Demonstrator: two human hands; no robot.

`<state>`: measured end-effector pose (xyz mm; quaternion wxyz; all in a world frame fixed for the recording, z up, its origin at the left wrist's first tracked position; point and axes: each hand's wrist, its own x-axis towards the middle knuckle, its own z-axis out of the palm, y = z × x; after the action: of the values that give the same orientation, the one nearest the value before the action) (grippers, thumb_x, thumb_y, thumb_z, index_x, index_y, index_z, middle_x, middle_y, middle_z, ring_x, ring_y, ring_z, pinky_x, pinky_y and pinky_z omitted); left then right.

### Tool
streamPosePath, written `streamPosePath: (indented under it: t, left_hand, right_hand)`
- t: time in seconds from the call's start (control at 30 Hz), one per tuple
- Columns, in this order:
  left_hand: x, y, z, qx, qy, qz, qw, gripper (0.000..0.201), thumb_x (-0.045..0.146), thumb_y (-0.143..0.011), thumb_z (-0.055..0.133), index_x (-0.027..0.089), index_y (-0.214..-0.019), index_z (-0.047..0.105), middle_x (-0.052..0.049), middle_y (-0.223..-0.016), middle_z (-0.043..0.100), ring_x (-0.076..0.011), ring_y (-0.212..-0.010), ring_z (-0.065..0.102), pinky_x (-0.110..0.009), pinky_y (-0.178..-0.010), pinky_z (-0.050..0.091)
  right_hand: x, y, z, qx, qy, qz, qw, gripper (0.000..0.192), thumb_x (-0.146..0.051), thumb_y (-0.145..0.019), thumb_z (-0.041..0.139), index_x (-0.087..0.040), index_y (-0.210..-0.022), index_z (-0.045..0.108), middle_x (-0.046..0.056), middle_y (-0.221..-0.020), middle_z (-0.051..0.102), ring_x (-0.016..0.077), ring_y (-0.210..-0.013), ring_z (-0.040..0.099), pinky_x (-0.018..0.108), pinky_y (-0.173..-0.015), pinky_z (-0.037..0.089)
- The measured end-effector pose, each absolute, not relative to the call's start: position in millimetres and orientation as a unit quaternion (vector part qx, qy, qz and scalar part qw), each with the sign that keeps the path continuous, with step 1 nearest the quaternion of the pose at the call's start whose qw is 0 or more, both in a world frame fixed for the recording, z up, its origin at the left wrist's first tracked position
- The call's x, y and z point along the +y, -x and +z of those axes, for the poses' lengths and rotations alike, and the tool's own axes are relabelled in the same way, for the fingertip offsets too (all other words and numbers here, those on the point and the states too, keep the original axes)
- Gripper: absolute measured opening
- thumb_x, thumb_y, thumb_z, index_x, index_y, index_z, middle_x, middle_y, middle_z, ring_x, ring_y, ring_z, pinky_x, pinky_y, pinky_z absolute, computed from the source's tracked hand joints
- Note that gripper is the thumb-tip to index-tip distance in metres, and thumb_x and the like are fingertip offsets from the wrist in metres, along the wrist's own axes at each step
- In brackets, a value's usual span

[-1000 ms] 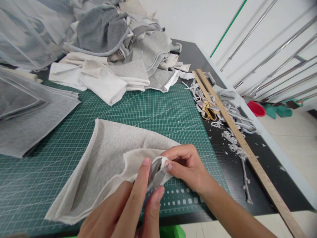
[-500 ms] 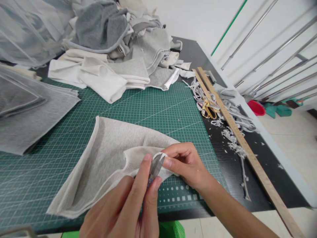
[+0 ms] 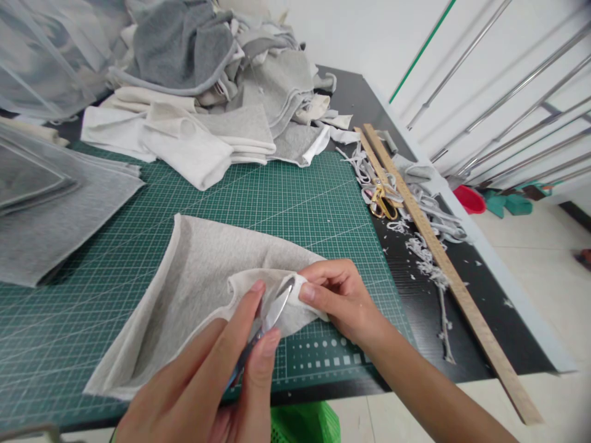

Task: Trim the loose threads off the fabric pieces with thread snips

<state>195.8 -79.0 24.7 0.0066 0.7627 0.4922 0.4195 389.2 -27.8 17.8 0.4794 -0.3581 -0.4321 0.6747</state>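
The grey cloth lies on the green mat. Over the mat's near part, the left hand grasps snips between thumb and index finger; the right hand pinches the cloth's edge beside the blade tip. Beside the mat lie gold-handled scissors.

Lt-grey cloth, pale edges, spread on grn gridded mat; L edge curled up, near-R part bunched & raised. Snips: silvery blade, bluish handle, slanted over cloth, tip up at its white edge.
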Motion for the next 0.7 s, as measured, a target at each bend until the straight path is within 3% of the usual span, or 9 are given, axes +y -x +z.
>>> streamPosePath:
  t: [0.13,0.37,0.7]
  left_hand:
    - [-79.5,-193.7,23.2,0.472,-0.779,0.413,-0.023,0.043,0.018,-0.086,0.074,0.015,-0.129,0.068,-0.001,-0.089,0.08,-0.0087,-0.049,0.065,-0.028,-0.072,0.062]
    - [-81.0,-211.0,30.9,0.502,-0.761,0.41,-0.034,0.037,0.02,-0.089,0.073,0.013,-0.126,0.069,0.0,-0.082,0.079,-0.0055,-0.046,0.06,-0.022,-0.045,0.044]
    - [-80.8,-210.9,31.8,0.494,-0.766,0.409,-0.03,0.033,0.018,-0.091,0.071,0.011,-0.123,0.069,0.0,-0.081,0.079,-0.0032,-0.044,0.058,-0.021,-0.044,0.042]
  right_hand:
    - [-27.6,-389.4,16.6,-0.44,0.352,0.671,0.482,0.017,-0.039,-0.079,0.083,-0.023,-0.086,0.084,0.002,-0.07,0.077,0.0099,-0.06,0.065,0.02,-0.06,0.05]
    - [-27.5,-389.6,15.9,-0.456,0.348,0.665,0.479,0.016,-0.037,-0.079,0.083,-0.024,-0.088,0.084,0.003,-0.075,0.079,0.0111,-0.063,0.066,0.022,-0.061,0.052]
    - [-27.2,-390.5,16.9,-0.462,0.34,0.664,0.48,0.013,-0.034,-0.082,0.081,-0.025,-0.091,0.084,0.002,-0.073,0.078,0.0099,-0.061,0.065,0.02,-0.06,0.05]
